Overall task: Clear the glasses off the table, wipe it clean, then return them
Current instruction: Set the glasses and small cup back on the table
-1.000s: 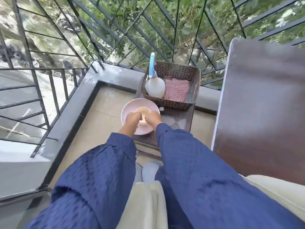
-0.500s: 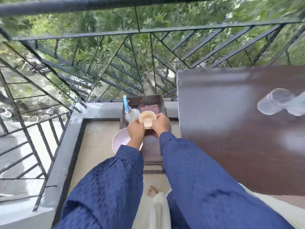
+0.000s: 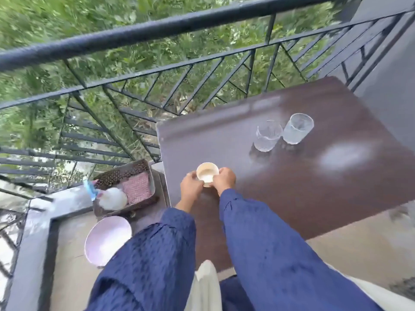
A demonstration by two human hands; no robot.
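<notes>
Both grips are on the cream cup (image 3: 207,175): left hand (image 3: 190,187) and right hand (image 3: 224,179) pinch it from either side, upright, mouth up, over the desk (image 3: 314,198) near its left edge. We can't tell if it's touching down. Left clear glass (image 3: 267,136) and right clear glass (image 3: 297,129) stand side by side ahead and to the right, so we judge the right hand nearer to that spot.

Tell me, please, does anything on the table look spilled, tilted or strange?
One thing: a pale cloudy patch on the dark table, right of the two glasses. It may be a wet smear or only glare; I cannot tell. Both glasses stand upright, and the cup between the left hand and right hand is level.
</notes>
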